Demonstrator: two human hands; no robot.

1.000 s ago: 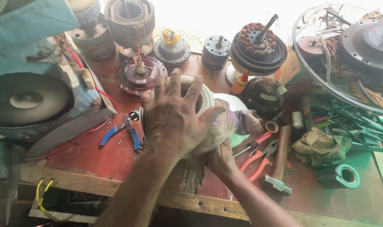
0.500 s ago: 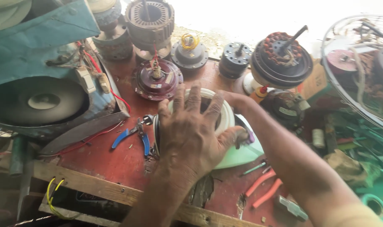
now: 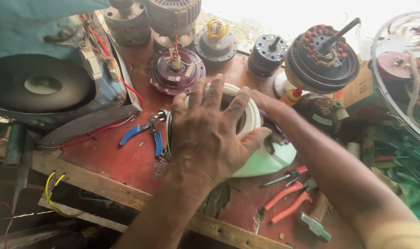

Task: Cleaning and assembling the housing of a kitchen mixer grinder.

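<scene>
The left hand (image 3: 210, 133) is lying spread, palm down, over the white housing (image 3: 251, 138), fingers splayed across its round rim and thumb pressing the near-right edge; it is grasping the housing from above. The right hand (image 3: 265, 103) is reaching in from the right, its fingers tucked behind the housing's far-right rim, mostly hidden; whether it is gripping or only steadying cannot be told. The housing is sitting on the red bench (image 3: 122, 161), directly under the left palm, its round opening facing up and its pale flared skirt (image 3: 270, 161) running out toward the near right. The left hand is therefore the nearer, covering one. Blue pliers (image 3: 143, 133) are lying just left of the housing, a purple rotor (image 3: 176, 70) just beyond it, orange pliers (image 3: 288, 200) and a hammer (image 3: 313, 221) near it on the right. Compared with half a second earlier, the left hand is sitting the same way on the rim, while the right forearm is crossing lower and the view is shifting rightward.
</scene>
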